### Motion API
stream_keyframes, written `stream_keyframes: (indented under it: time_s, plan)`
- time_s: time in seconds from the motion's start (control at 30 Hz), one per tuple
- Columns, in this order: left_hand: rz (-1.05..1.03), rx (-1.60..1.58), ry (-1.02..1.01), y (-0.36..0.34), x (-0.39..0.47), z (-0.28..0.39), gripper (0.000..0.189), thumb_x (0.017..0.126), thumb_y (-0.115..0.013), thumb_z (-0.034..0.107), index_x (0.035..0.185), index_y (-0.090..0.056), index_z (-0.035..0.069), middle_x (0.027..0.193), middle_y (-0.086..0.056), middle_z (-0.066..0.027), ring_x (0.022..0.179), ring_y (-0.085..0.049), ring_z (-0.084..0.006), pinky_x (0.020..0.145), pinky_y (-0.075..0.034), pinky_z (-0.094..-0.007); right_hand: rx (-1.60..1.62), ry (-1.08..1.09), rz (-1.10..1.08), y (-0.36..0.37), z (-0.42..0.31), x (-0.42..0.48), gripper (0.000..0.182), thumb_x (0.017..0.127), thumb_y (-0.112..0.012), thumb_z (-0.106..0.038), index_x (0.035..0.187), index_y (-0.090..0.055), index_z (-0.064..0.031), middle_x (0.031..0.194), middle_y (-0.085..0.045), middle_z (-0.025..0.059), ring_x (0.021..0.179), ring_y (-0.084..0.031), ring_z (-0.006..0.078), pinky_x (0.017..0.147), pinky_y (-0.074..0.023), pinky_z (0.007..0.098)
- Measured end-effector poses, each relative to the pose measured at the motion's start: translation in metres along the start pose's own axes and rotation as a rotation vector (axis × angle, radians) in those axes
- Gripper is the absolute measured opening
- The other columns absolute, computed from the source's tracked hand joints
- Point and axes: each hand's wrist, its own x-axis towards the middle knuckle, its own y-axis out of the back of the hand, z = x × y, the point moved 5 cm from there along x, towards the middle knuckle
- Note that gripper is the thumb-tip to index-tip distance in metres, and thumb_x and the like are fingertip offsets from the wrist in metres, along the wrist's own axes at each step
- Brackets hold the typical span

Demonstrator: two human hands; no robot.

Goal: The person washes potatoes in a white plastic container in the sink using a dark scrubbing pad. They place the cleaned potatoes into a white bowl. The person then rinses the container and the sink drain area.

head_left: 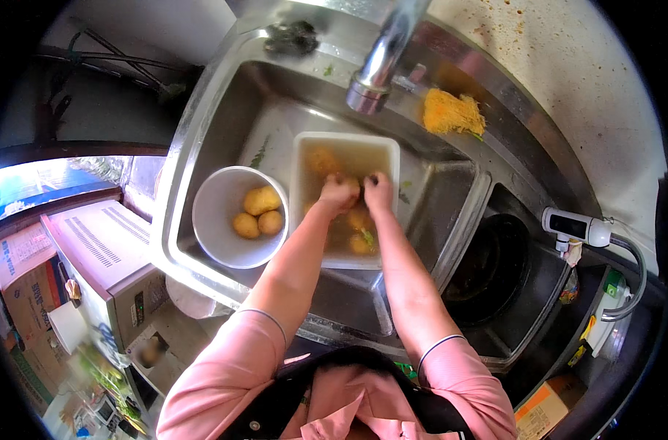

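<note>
A white rectangular basin [395, 165] of cloudy water stands in the stainless steel sink. Over its middle my left hand [339, 195] grips a wet potato [354, 192], mostly covered by the fingers. My right hand [380, 193] is close beside it, fingers curled around a small dark thing [373, 179] too hidden to name. Several potatoes lie in the water, among them one at the back [321, 159] and one in front [360, 243] with a bit of green leaf. Left of the basin, a white round bucket [215, 220] contains three potatoes [261, 199].
The chrome faucet [369, 91] overhangs the basin's far side. A yellow mesh scrubber [452, 113] and a dark scouring clump [292, 38] rest on the sink ledge [334, 63]. A black round pan [487, 269] sits in the right-hand sink bowl. A white water heater tap [575, 226] stands beyond it.
</note>
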Motion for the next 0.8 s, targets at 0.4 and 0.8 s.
stream_keyframes:
  time_s: [0.4,0.8]
  plan:
    - [-0.28,-1.08,0.013,-0.024,-0.058,0.011,0.035,0.086,-0.045,0.039,0.109,-0.051,0.013,0.098,-0.058,-0.0066,0.093,-0.054,-0.0237,0.077,-0.047,-0.0441,0.027,0.143,-0.227,0.005,-0.11,-0.036,0.026,0.083,-0.053,-0.028,0.093,-0.061,-0.005,0.088,-0.063,0.0115,0.087,-0.059,0.0307,0.078,-0.0456,0.0349]
    - [-0.078,-1.134,-0.041,0.012,-0.037,-0.001,0.036,0.085,-0.046,0.036,0.106,-0.05,0.007,0.095,-0.057,-0.0104,0.086,-0.056,-0.0257,0.074,-0.048,-0.038,0.028,0.439,-0.09,-0.012,-0.111,-0.059,0.024,0.084,-0.05,-0.02,0.101,-0.056,-0.0041,0.111,-0.055,0.0159,0.105,-0.051,0.034,0.086,-0.0414,0.0391]
